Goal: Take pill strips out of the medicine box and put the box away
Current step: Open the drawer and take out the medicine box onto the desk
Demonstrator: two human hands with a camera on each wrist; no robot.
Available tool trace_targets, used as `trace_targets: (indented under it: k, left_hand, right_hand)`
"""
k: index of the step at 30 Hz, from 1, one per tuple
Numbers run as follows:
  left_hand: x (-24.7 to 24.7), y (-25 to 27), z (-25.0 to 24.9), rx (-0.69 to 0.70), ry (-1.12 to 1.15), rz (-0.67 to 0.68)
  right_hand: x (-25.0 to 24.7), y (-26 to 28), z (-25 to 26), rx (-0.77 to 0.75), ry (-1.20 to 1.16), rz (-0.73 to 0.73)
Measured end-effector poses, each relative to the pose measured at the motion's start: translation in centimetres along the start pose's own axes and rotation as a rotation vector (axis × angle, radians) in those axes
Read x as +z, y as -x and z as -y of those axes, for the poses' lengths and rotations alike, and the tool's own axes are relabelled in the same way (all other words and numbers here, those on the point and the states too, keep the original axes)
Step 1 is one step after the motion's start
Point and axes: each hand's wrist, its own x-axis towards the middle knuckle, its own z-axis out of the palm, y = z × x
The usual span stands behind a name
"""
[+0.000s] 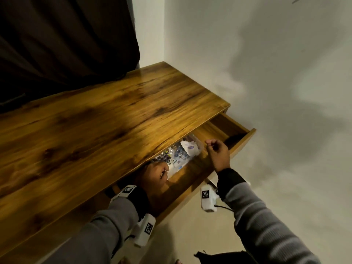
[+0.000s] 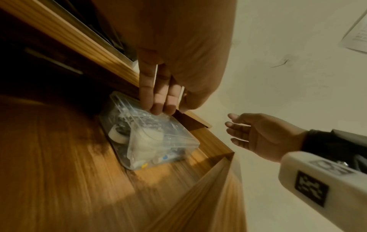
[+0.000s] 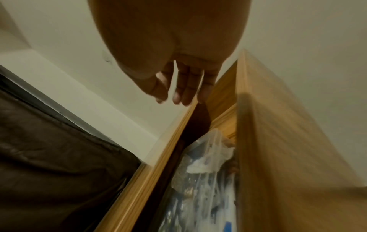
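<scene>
A clear plastic medicine box (image 1: 182, 151) full of pill strips and small packets lies in the open wooden drawer (image 1: 242, 141), partly under the desk top. My left hand (image 1: 162, 172) reaches into the drawer at the box's near end. In the left wrist view its fingertips (image 2: 158, 109) rest on the lid of the box (image 2: 158, 141), fingers fairly straight. My right hand (image 1: 211, 145) hovers above the box's far end with relaxed fingers, holding nothing. It also shows as the right hand (image 2: 232, 128) and the right hand (image 3: 178, 98) over the box (image 3: 202, 188).
The wooden desk top (image 1: 114, 121) overhangs the drawer's back part. A divider (image 1: 219, 128) sets off a compartment at the drawer's right end. A dark curtain (image 1: 66, 44) hangs at the left, and a white wall (image 1: 266, 73) stands to the right.
</scene>
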Motion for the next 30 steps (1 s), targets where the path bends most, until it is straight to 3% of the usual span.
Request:
trace_targets:
  k: [4,7,12,15,20,23,28,30]
  left_hand:
    - [0.3,0.0,0.4,-0.122,0.008,-0.015]
    - [1.0,0.0,1.0,-0.275,-0.014,-0.021]
    - [1.5,-0.1,1.3,-0.551,0.017,-0.058]
    - [2.2,-0.4,1.2,-0.63,0.213,-0.041]
    - [3.9,-0.9,0.7,-0.824,0.76,-0.07]
    - [4.6,-0.8,0.0,-0.833,0.841,-0.033]
    - [4.6,-0.2,-1.6,-0.954,1.049,-0.16]
    - [3.9,0.3,-2.5,-0.948,1.098,-0.036]
  right_hand:
    - [0.9,-2.8,0.6,0.148,0.122,0.166]
    - [1.6,-3.9,-0.2,0.263,0.319,0.17]
    - [1.6,-3.8,-1.9,0.417,0.413,0.163]
    - [1.4,-3.5,-2.0,0.445,0.425,0.141]
    - [0.7,-3.0,-1.4,0.454,0.484,0.199]
    - [-0.7,-3.0,-1.3,0.48,0.537,0.228]
    - [-2.7,-3.1,-0.8,0.391,0.602,0.261]
    - [-3.8,-3.0,-0.4,0.376,0.598,0.285]
